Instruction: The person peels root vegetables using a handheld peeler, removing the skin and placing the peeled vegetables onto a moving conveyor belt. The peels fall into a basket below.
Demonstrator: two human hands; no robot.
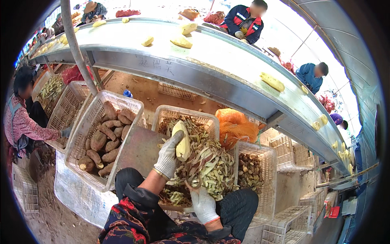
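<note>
My left hand [168, 155], in a white knitted glove with dark fingertips, grips a peeled, pale yellow sweet potato [183, 143], held upright over a heap of peelings [210, 164]. Lower and to the right, my right hand [203, 202], also gloved, is closed on the handle of a small tool [193, 186], probably a peeler; its head is partly lost against the peelings. The peelings pile up in and over a plastic crate [187, 112] between my knees. Unpeeled sweet potatoes [102, 138] fill a crate [138, 106] on my left. A flat board [137, 149] lies between the crates.
A long metal conveyor [189, 68] with peeled sweet potatoes [272, 81] crosses ahead. A crate of small trimmed pieces [249, 174] stands at right, near an orange mesh sack [234, 125]. A slanting pole [77, 45] rises at left. Co-workers sit at left [27, 119] and beyond the conveyor [246, 21].
</note>
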